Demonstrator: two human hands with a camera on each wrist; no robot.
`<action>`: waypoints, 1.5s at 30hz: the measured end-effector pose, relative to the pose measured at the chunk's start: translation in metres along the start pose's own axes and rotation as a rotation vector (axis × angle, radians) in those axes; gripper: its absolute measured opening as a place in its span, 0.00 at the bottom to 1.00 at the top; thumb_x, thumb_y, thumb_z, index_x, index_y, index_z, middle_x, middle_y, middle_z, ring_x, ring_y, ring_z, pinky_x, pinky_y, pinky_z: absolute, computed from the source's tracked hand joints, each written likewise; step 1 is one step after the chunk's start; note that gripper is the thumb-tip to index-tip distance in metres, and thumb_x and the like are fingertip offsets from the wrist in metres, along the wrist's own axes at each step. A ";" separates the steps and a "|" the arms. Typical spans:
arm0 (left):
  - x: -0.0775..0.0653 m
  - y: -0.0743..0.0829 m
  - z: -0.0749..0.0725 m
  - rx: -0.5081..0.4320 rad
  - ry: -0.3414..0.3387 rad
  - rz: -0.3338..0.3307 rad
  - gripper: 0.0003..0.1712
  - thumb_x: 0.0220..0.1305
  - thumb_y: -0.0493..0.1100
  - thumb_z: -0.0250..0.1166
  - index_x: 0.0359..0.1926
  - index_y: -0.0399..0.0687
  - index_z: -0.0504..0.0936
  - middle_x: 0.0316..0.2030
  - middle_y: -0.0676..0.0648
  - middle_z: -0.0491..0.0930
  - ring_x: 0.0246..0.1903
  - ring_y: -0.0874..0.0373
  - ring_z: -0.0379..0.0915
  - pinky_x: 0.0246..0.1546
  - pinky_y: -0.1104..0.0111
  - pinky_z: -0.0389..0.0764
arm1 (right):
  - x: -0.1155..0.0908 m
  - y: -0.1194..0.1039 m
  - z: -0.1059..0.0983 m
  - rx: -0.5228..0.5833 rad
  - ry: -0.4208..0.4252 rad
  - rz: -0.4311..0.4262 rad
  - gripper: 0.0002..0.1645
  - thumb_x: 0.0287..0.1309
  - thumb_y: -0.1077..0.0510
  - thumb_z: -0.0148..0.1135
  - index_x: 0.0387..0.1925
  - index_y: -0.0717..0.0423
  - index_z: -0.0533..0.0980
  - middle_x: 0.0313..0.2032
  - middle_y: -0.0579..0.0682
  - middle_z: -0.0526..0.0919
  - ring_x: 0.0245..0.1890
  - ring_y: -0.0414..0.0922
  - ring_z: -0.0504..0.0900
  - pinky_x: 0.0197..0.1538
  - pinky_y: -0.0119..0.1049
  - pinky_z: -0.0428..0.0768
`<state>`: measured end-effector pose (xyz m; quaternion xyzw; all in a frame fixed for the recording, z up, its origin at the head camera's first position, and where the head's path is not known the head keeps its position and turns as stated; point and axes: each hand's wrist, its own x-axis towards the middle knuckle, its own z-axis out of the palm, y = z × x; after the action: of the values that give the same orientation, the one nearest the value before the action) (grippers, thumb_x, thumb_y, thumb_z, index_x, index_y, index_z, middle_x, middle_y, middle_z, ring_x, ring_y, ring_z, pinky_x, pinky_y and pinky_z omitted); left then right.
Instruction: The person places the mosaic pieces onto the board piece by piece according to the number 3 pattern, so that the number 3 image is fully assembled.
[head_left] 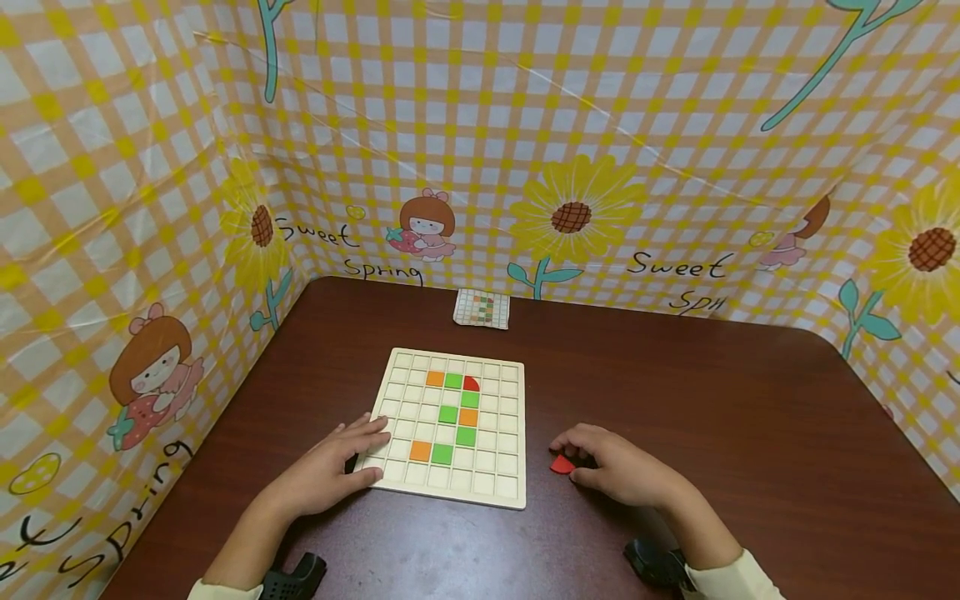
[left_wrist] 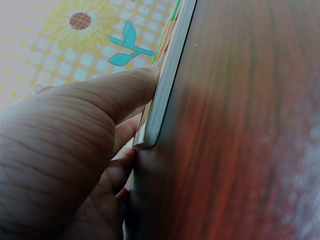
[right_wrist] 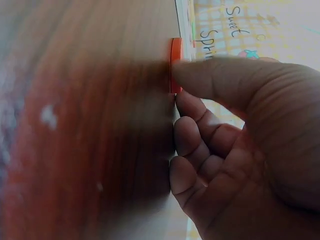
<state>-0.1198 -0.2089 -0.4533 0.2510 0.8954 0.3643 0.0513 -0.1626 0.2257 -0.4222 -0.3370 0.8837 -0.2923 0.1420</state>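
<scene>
A pale wooden grid board (head_left: 500, 461) lies on the table, with orange, green and red tiles set in some of its squares. One red quarter-circle tile (head_left: 471, 384) sits near the top of that pattern. My left hand (head_left: 322, 467) rests on the board's left edge, fingers spread and thumb near the front corner; the left wrist view shows the thumb (left_wrist: 125, 90) lying on the rim. To the right of the board, my right hand (head_left: 618, 467) pinches another red quarter-circle tile (head_left: 561, 465), low at the tabletop. Its thumb (right_wrist: 215, 77) covers part of the tile (right_wrist: 176, 47).
A small printed pattern card (head_left: 482, 309) lies behind the board, close to the back wall. Patterned cloth (head_left: 480, 125) with checks and sunflowers encloses the dark wooden table (head_left: 675, 383) at the back and sides. Black wrist devices (head_left: 656, 562) sit beneath both forearms.
</scene>
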 end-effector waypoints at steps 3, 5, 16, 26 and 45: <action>0.000 0.000 0.000 0.003 0.001 0.002 0.30 0.68 0.46 0.65 0.67 0.37 0.73 0.71 0.41 0.64 0.73 0.39 0.48 0.69 0.38 0.46 | 0.001 0.000 0.000 -0.010 0.013 -0.006 0.16 0.61 0.67 0.63 0.49 0.51 0.77 0.42 0.41 0.76 0.42 0.40 0.74 0.44 0.37 0.77; 0.000 0.000 0.000 0.005 0.003 0.004 0.30 0.68 0.46 0.65 0.67 0.37 0.73 0.71 0.41 0.64 0.73 0.39 0.48 0.69 0.38 0.47 | 0.002 0.000 0.000 -0.030 0.030 -0.036 0.15 0.60 0.69 0.62 0.47 0.51 0.78 0.41 0.41 0.76 0.42 0.40 0.74 0.44 0.37 0.76; 0.000 0.001 -0.001 0.006 -0.005 -0.005 0.30 0.68 0.46 0.65 0.67 0.37 0.73 0.71 0.40 0.64 0.73 0.38 0.49 0.69 0.38 0.47 | 0.005 0.002 0.003 -0.027 0.035 -0.004 0.15 0.59 0.65 0.67 0.48 0.52 0.78 0.41 0.42 0.76 0.40 0.40 0.75 0.42 0.36 0.77; 0.000 0.000 -0.001 0.006 -0.008 -0.007 0.29 0.68 0.46 0.65 0.67 0.39 0.74 0.71 0.41 0.64 0.73 0.39 0.49 0.69 0.38 0.47 | 0.007 0.000 0.001 -0.021 0.022 0.018 0.11 0.63 0.65 0.63 0.45 0.48 0.78 0.40 0.41 0.76 0.38 0.38 0.73 0.41 0.35 0.75; 0.001 0.002 -0.002 0.007 -0.019 -0.013 0.30 0.69 0.45 0.65 0.67 0.38 0.73 0.71 0.40 0.64 0.73 0.39 0.48 0.69 0.38 0.47 | 0.042 -0.031 0.005 -0.027 0.023 -0.043 0.09 0.65 0.62 0.64 0.45 0.48 0.81 0.39 0.41 0.77 0.38 0.38 0.73 0.42 0.35 0.75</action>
<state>-0.1204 -0.2082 -0.4505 0.2489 0.8977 0.3584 0.0610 -0.1749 0.1762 -0.4096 -0.3543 0.8817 -0.2869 0.1212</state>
